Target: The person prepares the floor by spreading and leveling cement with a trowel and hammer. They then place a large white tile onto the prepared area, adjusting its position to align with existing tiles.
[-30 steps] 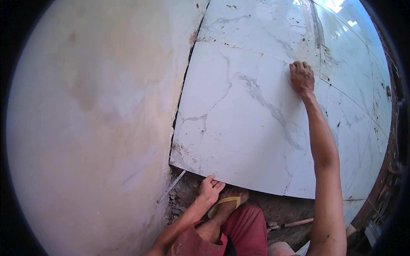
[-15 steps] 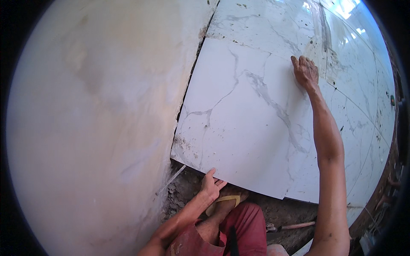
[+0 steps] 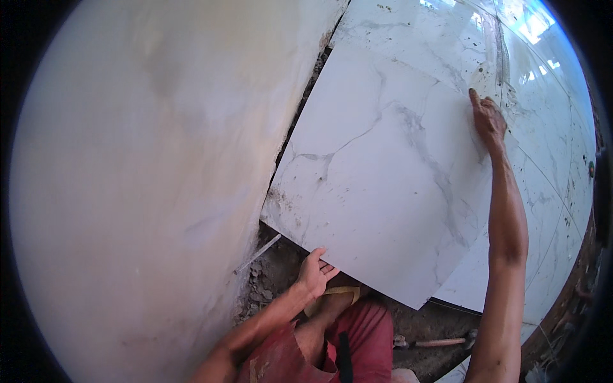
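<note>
A large white floor tile [image 3: 377,185] with grey marble veining lies tilted askew to the laid tiles around it. My left hand [image 3: 315,273] grips its near edge, thumb on top and fingers underneath. At the tile's far right corner, my right hand [image 3: 490,121] is closed on the edge, its fingertips partly hidden. Dirt specks dot the tile near its left corner. What lies under the tile is mostly out of sight.
A pale plastered wall [image 3: 140,191] rises along the left, with a dark gap beside the tile. Laid marble-look tiles [image 3: 543,166] extend right and beyond. Near my sandaled foot [image 3: 338,300] are rough soil [image 3: 262,287], a thin rod [image 3: 258,253] and a wooden-handled hammer [image 3: 440,343].
The tile has turned, its near right corner swinging toward me and away from the line of its neighbour. Both hands have stayed on it. The view has shifted somewhat.
</note>
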{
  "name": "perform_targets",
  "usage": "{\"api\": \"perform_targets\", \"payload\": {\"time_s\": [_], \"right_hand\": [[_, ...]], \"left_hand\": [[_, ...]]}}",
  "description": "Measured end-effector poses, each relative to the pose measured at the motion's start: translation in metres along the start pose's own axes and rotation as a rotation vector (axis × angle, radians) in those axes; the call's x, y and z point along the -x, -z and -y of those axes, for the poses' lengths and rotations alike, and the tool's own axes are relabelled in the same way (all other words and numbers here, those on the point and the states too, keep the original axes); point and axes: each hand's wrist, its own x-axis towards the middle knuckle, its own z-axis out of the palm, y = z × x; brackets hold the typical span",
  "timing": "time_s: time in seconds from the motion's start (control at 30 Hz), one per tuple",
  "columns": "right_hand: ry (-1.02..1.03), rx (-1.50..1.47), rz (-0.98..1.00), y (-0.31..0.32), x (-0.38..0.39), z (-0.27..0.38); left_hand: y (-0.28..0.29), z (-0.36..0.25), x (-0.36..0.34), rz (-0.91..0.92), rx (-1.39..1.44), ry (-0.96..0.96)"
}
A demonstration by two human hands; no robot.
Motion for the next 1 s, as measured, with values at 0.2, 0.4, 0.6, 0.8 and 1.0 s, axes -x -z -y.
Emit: {"api": "perform_targets", "payload": {"time_s": [0.2,0.4,0.6,0.8,1.0], "right_hand": [[-0.072,0.040,-0.161,0.075,0.039,-0.003],[-0.026,0.048,-0.415,0.156,0.124,0.009],[0.136,0.176,-0.654,0.279,0.274,0.048],[0.183,0.135,-0.733,0.345,0.406,0.066],[0.151,0.066,-0.617,0.397,0.561,0.044]], "left_hand": [[0.001,0.003,-0.005,0.065,0.042,-0.023],[0.000,0.004,-0.008,-0.039,0.103,-0.016],[-0.005,0.015,-0.030,0.000,0.231,-0.083],[-0.017,0.035,-0.012,0.079,0.290,-0.051],[-0.008,0.065,0.031,0.195,0.162,-0.035]]}}
